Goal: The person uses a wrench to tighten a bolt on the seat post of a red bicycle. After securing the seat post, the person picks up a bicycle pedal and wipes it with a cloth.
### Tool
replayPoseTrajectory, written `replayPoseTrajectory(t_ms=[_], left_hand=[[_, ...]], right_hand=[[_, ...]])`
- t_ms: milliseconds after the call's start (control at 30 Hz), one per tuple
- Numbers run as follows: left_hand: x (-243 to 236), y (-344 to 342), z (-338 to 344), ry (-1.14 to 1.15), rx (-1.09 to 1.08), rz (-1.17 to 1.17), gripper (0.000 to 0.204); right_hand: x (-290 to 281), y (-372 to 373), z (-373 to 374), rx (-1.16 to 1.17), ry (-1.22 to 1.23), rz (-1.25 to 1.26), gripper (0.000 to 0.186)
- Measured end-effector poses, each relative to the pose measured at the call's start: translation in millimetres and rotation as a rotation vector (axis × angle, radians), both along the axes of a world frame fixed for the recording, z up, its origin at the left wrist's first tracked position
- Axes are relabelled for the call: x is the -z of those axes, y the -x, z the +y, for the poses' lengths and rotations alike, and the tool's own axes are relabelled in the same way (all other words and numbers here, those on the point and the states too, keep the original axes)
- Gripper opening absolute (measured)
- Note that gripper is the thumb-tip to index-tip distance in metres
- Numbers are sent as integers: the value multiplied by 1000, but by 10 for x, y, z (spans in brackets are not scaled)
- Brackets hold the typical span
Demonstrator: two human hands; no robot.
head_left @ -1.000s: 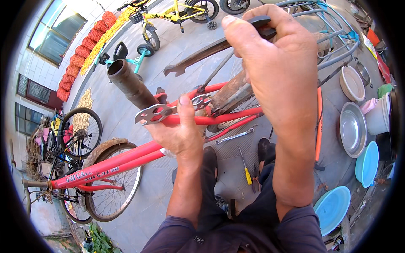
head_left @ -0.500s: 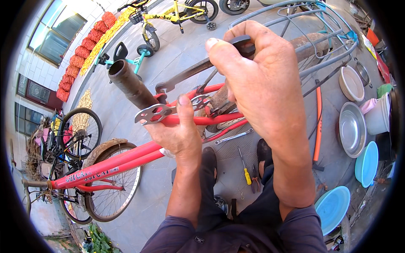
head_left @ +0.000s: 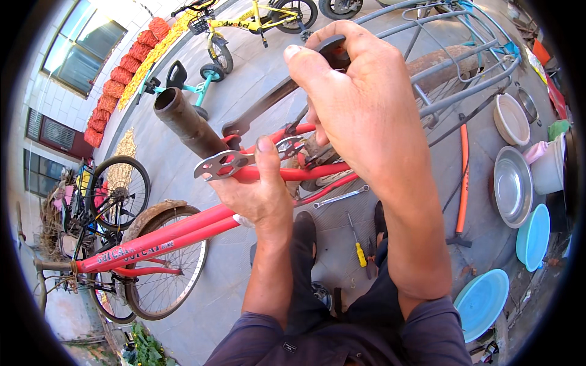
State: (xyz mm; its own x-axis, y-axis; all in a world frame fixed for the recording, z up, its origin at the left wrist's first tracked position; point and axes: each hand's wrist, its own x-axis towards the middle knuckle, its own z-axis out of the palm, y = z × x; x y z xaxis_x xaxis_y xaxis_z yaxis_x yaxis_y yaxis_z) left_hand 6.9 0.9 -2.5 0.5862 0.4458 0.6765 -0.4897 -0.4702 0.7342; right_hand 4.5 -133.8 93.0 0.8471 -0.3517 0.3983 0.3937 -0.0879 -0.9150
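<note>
My left hand point(head_left: 259, 198) is closed around a flat silver multi-hole spanner point(head_left: 224, 165), thumb on top, beside the red bicycle frame point(head_left: 165, 235). The spanner's holed ends stick out on both sides of the thumb. Above and to the right, my right hand point(head_left: 366, 91) is closed on the upper end of a long, dark metal wrench point(head_left: 262, 107). The wrench's notched lower end lies near the rusty open tube point(head_left: 189, 125) that rises from the frame. My right fingertips are partly hidden behind the hand, and so is the exact contact at the frame's joint.
By my feet lie a combination wrench point(head_left: 342, 196), a yellow-handled screwdriver point(head_left: 358, 247) and pliers point(head_left: 370, 259). Basins, including a blue one point(head_left: 482, 305), stand at right. A grey rear rack point(head_left: 464, 100) juts out far right. Small bicycles point(head_left: 244, 24) and red sacks point(head_left: 113, 88) line the back.
My right hand has shifted slightly left and up, taking the dark wrench's upper end with it. My left hand and the spanner stay nearly still.
</note>
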Motion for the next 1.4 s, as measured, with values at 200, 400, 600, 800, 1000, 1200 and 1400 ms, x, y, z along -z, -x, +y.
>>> replayPoseTrajectory(t_ms=[200,400,600,800,1000,1200,1400], left_hand=[[-11,23,36,-11,78,23,50],[-11,62,30,-12,44,88,47],[-49,68,-33,14,27,76,54],[-37,87,-24,111,79,113,51],[6,61,-20,56,92,63,53],[-70,75,-58,144,143,32,50],[-75,90,-19,24,85,60,51]], right_hand=[[-23,57,14,15,244,-202,21],[-81,92,23,-14,161,-66,20],[-42,53,45,-93,174,-296,23],[-45,53,0,-332,-130,-216,26],[43,67,-32,-368,-85,-201,18],[58,40,70,-251,-64,-289,15],[17,48,123,-185,-90,-252,14]])
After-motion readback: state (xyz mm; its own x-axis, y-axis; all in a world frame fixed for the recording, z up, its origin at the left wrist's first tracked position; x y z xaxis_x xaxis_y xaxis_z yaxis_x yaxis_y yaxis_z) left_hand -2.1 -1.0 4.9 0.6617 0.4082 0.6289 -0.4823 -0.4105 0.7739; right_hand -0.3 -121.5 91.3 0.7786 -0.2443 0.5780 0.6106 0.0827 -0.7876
